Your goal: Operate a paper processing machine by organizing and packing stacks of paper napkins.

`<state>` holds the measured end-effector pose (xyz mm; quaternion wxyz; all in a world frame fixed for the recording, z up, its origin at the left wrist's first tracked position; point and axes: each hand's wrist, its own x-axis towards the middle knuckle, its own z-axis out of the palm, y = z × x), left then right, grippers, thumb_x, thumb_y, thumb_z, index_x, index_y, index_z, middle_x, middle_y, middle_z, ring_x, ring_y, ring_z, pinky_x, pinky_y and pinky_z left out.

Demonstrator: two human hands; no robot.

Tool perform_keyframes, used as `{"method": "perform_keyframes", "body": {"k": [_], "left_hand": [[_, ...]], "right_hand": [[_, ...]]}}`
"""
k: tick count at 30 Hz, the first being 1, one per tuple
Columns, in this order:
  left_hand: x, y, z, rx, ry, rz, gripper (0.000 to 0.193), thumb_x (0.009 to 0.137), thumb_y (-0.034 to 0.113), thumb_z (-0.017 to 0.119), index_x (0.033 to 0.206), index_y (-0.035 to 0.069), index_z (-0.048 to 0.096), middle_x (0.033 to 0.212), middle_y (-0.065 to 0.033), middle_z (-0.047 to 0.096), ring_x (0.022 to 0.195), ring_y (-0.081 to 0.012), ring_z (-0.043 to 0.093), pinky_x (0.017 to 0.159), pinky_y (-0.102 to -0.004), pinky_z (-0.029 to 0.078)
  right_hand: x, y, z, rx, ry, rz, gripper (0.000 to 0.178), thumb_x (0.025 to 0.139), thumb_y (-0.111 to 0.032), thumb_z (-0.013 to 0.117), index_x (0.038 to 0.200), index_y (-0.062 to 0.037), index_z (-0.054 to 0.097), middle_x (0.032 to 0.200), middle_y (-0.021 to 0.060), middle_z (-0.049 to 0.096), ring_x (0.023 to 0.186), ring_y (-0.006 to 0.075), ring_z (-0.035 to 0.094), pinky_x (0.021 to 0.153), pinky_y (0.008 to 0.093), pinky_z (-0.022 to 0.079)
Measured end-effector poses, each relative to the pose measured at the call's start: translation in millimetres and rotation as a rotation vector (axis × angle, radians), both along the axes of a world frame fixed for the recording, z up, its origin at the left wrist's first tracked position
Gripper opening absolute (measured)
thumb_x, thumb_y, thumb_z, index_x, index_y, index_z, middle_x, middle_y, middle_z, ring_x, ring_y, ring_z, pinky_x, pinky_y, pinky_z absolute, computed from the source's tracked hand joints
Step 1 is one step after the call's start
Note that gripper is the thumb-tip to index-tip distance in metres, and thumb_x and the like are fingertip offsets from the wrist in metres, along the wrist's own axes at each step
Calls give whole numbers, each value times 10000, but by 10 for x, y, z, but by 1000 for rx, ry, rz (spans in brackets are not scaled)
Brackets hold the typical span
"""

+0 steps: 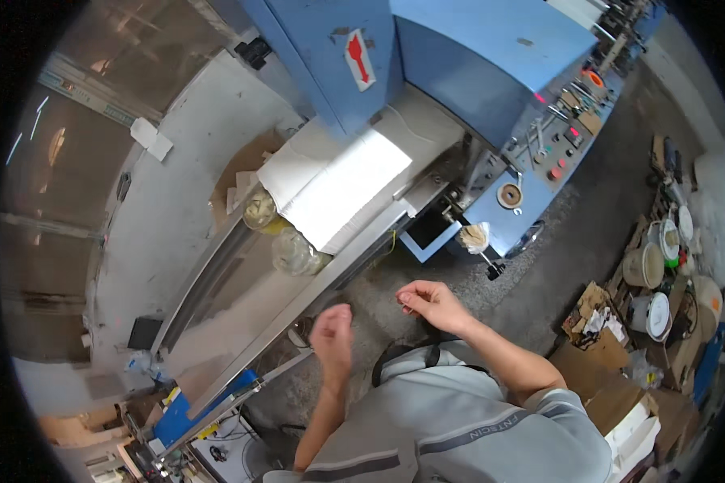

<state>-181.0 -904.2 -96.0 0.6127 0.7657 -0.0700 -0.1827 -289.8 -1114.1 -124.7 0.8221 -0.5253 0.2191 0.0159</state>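
Note:
My left hand (pixel 333 332) hangs in the air beside the metal edge of the conveyor (pixel 314 294), slightly blurred, with its fingers curled in. To its right, in front of my body, is my right hand (pixel 433 303), its thumb and fingers drawn together in a pinch. Whatever either hand may hold is too small or hidden to make out. Neither hand touches the machine. On the conveyor bed, a white sheet (pixel 358 189) extends from beneath the blue machine (pixel 467 72). Two clear, rounded see-through objects (pixel 298 253) lie against its near edge.
A control panel with red buttons (pixel 555 173) runs along the machine's right side. A roll of brown tape (pixel 509 196) lies on the blue ledge. Several buckets (pixel 644 266) and cardboard pieces (pixel 596 354) crowd the right. A white wall (pixel 173 209) stands at the left.

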Motion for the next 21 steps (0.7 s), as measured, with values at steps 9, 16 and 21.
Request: {"method": "perform_keyframes", "body": {"k": [9,16,21], "left_hand": [[-917,345,-323,-582,870,-102,674,1015,560,371,1421,22,373,1335,-167,521,1244,-270,514,1040,-416,428],[-1427,1250,-1080,-343,924,-163,571,1024,432,470,1392,0,407,1188,-160,619,982,-257,660,826,-383,551],[-1977,1324,-1580,62,719,-161,440,1014,268,542,1356,5,454,1093,-110,652,973,-186,652,814,-325,540]], "right_hand": [[-669,1237,155,-1179,-347,138,484,893,-318,629,1265,-12,578,1238,203,602,1199,383,536,1018,464,417],[-1303,1791,-273,-968,-298,277,427,902,-289,618,1232,-19,589,1232,223,593,1194,383,540,979,442,458],[-1832,1451,-929,-801,25,218,339,915,-282,612,1151,-42,651,1097,193,668,1066,380,621,849,450,521]]}}
